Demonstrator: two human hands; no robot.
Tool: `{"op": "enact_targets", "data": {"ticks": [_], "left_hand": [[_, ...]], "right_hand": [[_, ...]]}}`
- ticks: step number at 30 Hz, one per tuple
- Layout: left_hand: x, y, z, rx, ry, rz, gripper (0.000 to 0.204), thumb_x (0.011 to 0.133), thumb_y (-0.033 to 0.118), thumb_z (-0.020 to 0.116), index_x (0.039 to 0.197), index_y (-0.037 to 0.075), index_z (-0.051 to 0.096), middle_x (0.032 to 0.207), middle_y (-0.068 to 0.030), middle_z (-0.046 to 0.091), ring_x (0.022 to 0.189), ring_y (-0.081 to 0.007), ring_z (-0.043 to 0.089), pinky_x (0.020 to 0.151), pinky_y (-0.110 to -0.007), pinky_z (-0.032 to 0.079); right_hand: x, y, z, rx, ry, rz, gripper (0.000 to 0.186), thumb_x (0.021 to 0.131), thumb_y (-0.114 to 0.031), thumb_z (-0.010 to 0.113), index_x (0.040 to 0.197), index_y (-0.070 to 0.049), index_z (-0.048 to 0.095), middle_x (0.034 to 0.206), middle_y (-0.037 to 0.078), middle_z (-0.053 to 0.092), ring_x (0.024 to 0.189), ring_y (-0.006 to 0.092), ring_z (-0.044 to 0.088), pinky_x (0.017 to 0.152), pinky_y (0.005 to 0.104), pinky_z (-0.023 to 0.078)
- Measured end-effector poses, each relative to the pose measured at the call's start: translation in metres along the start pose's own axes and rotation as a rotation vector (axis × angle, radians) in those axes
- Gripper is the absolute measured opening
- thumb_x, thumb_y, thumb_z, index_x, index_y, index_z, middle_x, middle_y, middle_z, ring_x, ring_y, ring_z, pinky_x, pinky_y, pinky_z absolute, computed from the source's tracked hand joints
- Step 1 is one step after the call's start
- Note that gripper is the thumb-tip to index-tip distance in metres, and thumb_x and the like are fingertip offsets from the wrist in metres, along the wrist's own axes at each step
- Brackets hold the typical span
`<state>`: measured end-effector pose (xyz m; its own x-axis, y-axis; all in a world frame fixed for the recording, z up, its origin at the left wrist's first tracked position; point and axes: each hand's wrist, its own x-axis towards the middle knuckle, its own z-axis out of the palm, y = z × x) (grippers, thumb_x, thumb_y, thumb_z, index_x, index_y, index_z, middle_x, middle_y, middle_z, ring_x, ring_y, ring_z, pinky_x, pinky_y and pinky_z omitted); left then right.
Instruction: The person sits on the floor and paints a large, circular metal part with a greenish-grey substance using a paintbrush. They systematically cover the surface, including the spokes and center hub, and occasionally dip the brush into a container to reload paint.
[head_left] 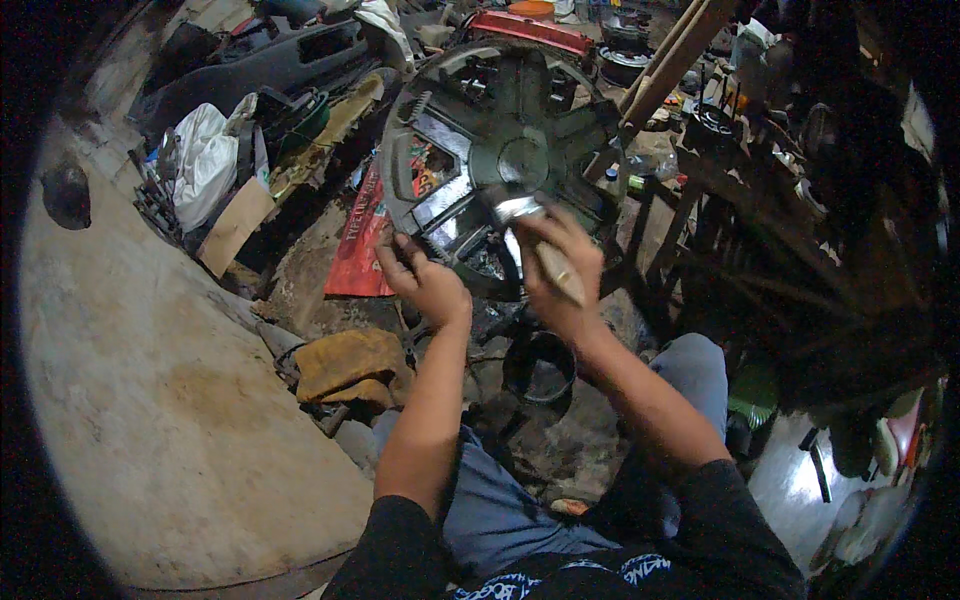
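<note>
A large round wheel cover [525, 160], dark and wet-looking with broad spokes and a grey rim, stands tilted in front of me. My left hand [430, 283] grips its lower left rim, fingers curled at the edge. In my right hand [565, 262] is a paintbrush [561, 272] with a pale wooden handle and a metal band. Its dark bristles lie against the lower part of the cover, just below the hub, and are blurred by motion. Below the right hand, a dark round container [540, 368] sits on the ground between my legs.
Left of me is a broad pale board [190, 420], with a yellow-brown cloth [350, 367] beside it. A red printed sack [360, 240] lies behind my left hand. White plastic bags [207, 165] and scrap parts crowd the far left. Dark wooden framing [760, 240] stands at the right.
</note>
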<state>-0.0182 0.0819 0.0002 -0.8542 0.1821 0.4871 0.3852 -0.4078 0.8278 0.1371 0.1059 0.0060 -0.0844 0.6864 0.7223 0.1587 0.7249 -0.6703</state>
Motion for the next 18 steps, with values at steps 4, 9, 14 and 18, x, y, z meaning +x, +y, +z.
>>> {"op": "enact_targets", "data": {"ticks": [4,9,14,18], "left_hand": [[0.001,-0.004,-0.005,0.025,-0.016,0.058,0.023,0.106,0.013,0.048,0.117,-0.003,0.058,0.114,-0.0135,0.06,0.105,-0.0236,0.055,0.099,-0.037,0.041],[0.004,-0.008,-0.003,-0.111,0.097,-0.066,0.025,0.105,0.011,0.047,0.12,-0.005,0.058,0.12,-0.0143,0.059,0.111,-0.0235,0.055,0.101,-0.038,0.041],[0.003,-0.011,-0.012,0.211,-0.083,0.132,0.026,0.105,0.012,0.048,0.121,-0.006,0.057,0.12,-0.0148,0.06,0.113,-0.024,0.055,0.102,-0.038,0.041],[0.016,-0.044,-0.019,0.214,0.026,0.177,0.023,0.106,0.017,0.05,0.112,-0.004,0.059,0.111,-0.0133,0.062,0.103,-0.0229,0.056,0.097,-0.036,0.042]], "right_hand": [[-0.022,-0.011,0.01,0.239,-0.3,0.01,0.051,0.071,-0.004,0.069,0.121,-0.017,0.07,0.136,0.023,0.059,0.118,0.0421,0.063,0.098,0.0444,0.052],[0.006,0.006,0.001,0.002,0.018,-0.028,0.045,0.075,-0.002,0.066,0.118,-0.014,0.072,0.128,0.024,0.064,0.107,0.0401,0.068,0.092,0.0419,0.055],[-0.029,-0.036,0.013,0.201,-0.197,0.03,0.032,0.081,0.003,0.073,0.11,-0.007,0.072,0.118,0.021,0.069,0.102,0.0353,0.07,0.086,0.0379,0.055],[-0.01,0.012,-0.001,-0.102,-0.091,-0.272,0.032,0.078,-0.003,0.07,0.11,-0.008,0.074,0.116,0.018,0.071,0.106,0.0376,0.069,0.088,0.0386,0.056]]}}
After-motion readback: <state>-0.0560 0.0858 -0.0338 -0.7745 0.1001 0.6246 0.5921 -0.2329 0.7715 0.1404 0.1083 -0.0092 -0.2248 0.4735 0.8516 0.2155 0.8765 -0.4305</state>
